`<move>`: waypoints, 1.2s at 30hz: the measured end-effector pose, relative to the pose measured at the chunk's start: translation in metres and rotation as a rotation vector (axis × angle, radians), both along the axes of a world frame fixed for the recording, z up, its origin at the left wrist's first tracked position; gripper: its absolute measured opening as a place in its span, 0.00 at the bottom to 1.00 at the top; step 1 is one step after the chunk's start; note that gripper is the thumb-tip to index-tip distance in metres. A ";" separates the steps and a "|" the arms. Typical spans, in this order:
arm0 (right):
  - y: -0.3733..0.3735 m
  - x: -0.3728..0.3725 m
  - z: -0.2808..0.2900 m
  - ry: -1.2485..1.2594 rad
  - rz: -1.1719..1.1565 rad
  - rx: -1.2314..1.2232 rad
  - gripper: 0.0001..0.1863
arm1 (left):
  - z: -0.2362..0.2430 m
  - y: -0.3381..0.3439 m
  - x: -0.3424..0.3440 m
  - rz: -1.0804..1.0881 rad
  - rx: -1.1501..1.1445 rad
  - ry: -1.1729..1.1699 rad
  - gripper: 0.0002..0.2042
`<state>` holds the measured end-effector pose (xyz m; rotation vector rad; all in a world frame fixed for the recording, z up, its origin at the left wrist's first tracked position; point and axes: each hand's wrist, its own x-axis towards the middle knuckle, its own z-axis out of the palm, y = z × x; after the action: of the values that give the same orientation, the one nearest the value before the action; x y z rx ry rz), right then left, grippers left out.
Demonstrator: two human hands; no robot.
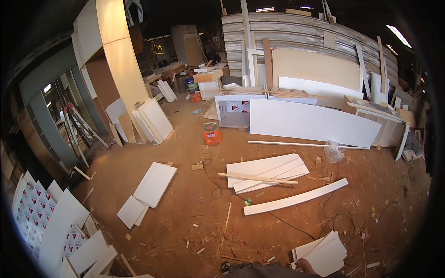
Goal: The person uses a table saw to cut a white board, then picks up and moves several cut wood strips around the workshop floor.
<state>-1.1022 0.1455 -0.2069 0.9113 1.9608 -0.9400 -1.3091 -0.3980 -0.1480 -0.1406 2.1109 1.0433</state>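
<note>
Right hand (305, 265) — only knuckles showing at the lower edge, finger spread not readable; touching or just beside a stack of white panels (324, 254). Stack lying flat on the sawdust floor (185, 204), up and to the right of the fingers, long axis slanting toward upper right. Left hand out of view. Curved white strip (296, 198) farther ahead, black cable (282, 221) between.

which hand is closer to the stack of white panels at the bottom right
Right. The right hand touches the stack of white panels at its left edge. The left hand is not in view.
</note>
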 end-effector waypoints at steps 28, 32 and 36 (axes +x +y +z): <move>-0.207 -0.106 0.101 0.205 -0.338 -0.262 0.13 | -0.035 -0.175 -0.045 0.124 -0.065 -0.144 0.13; -0.177 -0.094 0.044 0.468 -0.102 -0.187 0.15 | -0.020 -0.163 -0.052 0.029 -0.081 -0.152 0.15; -0.219 -0.157 0.061 0.301 -0.328 -0.209 0.17 | -0.038 -0.178 -0.065 0.043 -0.027 0.007 0.17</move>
<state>-1.2594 -0.0733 -0.1464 1.0353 1.9404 -1.5163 -1.3736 -0.5757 -0.1858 -0.1973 2.1372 1.0417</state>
